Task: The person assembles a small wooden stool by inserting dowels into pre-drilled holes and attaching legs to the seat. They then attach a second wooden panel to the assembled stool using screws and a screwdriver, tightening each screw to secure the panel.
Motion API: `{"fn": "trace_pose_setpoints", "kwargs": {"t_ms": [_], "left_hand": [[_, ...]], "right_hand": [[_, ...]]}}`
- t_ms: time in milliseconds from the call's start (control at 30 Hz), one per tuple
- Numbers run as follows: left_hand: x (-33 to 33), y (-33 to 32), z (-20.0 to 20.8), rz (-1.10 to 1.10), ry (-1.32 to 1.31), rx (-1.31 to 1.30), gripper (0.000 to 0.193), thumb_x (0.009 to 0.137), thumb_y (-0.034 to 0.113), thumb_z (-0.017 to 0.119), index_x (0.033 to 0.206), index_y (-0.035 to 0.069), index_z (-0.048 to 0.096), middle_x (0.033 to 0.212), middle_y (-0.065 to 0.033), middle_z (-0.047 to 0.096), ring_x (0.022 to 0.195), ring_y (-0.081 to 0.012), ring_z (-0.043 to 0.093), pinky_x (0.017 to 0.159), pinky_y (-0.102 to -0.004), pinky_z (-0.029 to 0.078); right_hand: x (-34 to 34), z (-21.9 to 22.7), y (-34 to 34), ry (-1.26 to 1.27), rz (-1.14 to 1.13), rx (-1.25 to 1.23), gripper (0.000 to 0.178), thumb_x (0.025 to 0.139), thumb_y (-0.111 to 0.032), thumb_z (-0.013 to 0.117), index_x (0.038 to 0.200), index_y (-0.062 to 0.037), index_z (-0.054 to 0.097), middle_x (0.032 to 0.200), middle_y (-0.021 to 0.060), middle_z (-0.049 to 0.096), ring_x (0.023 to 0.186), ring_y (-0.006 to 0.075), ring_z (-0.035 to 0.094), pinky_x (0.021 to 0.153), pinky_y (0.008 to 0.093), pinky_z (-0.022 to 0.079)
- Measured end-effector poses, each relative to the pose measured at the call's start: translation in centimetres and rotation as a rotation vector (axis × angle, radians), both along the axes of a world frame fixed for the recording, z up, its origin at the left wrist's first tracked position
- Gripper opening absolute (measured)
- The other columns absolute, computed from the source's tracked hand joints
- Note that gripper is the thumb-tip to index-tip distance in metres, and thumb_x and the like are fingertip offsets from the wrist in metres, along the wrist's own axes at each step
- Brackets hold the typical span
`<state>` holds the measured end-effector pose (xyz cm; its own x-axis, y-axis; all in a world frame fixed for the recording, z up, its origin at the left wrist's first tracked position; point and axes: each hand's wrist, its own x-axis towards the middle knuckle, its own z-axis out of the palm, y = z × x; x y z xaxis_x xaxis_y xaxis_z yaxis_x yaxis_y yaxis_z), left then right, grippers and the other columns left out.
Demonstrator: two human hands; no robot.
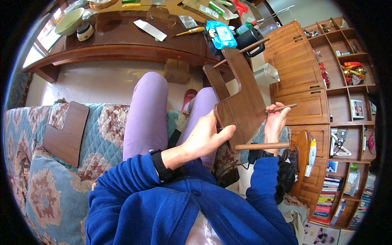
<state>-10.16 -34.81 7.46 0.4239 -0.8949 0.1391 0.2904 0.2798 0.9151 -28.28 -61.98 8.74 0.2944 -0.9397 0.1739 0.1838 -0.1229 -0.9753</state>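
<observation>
My left hand (pixel 206 136) grips the lower left edge of a dark brown notched wooden board (pixel 247 104), thumb on its face. A second brown panel (pixel 217 81) shows behind it, and a wooden rod (pixel 220 63) runs between the two near the top. One round wooden dowel (pixel 255 45) sticks out at the board's top corner, another dowel (pixel 263 145) at its bottom corner. At the right edge, my right hand (pixel 275 124) has its fingers closed around a third dowel (pixel 282 108), whose inner end is at the board. Whether that end sits in a hole, I cannot tell.
A loose notched brown board (pixel 67 132) lies on the quilted sofa (pixel 104 118) to the left. On the dark table (pixel 114 32) are a yellow-handled screwdriver (pixel 190 31), a white strip (pixel 150 30), a blue wipes pack (pixel 221 34) and a black mug (pixel 249 41). Wooden cabinets (pixel 300 77) stand right.
</observation>
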Motion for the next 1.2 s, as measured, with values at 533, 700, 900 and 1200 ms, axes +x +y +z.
{"fn": "trace_pose_setpoints", "kwargs": {"t_ms": [533, 700, 900, 1200], "left_hand": [[3.0, 5.2, 0.8, -0.275, 0.069, 0.086, 0.058, 0.096, 0.039, 0.074, 0.129, -0.005, 0.055, 0.104, -0.0079, 0.069, 0.086, -0.0113, 0.064, 0.076, -0.0294, 0.056], [3.4, 7.5, 0.5, -0.355, -0.284, 0.102, 0.059, 0.093, 0.045, 0.076, 0.122, -0.005, 0.063, 0.098, -0.015, 0.075, 0.088, -0.0165, 0.069, 0.079, -0.0341, 0.056], [5.0, 10.0, -2.4, -0.456, -0.063, 0.084, 0.066, 0.1, 0.046, 0.064, 0.14, -0.006, 0.055, 0.081, -0.0043, 0.068, 0.077, -0.0113, 0.061, 0.071, -0.0308, 0.052], [12.5, 12.8, -6.0, 0.335, 0.023, 0.457, 0.052, 0.111, 0.042, 0.042, 0.139, 0.0, 0.056, 0.073, 0.0001, 0.061, 0.049, -0.0006, 0.029, 0.045, -0.0192, 0.026]], "right_hand": [[3.1, 1.5, 1.4, -0.153, 0.245, 0.027, 0.059, 0.108, -0.057, 0.037, 0.096, -0.0032, 0.057, 0.078, 0.0053, 0.052, 0.076, 0.0194, 0.047, 0.073, 0.0329, 0.041], [6.4, 1.2, 0.2, -0.187, 0.396, 0.026, 0.058, 0.108, -0.056, 0.041, 0.092, -0.0037, 0.059, 0.074, 0.0037, 0.05, 0.073, 0.0177, 0.046, 0.07, 0.0326, 0.04], [9.8, 1.6, -0.4, -0.128, 0.711, -0.084, 0.058, 0.105, -0.059, 0.042, 0.091, -0.0061, 0.06, 0.074, 0.0028, 0.049, 0.071, 0.0165, 0.045, 0.067, 0.0312, 0.038], [12.9, 1.2, 1.5, -0.007, 0.781, -0.163, 0.065, 0.104, -0.065, 0.04, 0.103, -0.0044, 0.063, 0.096, 0.0093, 0.065, 0.096, 0.0215, 0.061, 0.093, 0.0365, 0.046]]}}
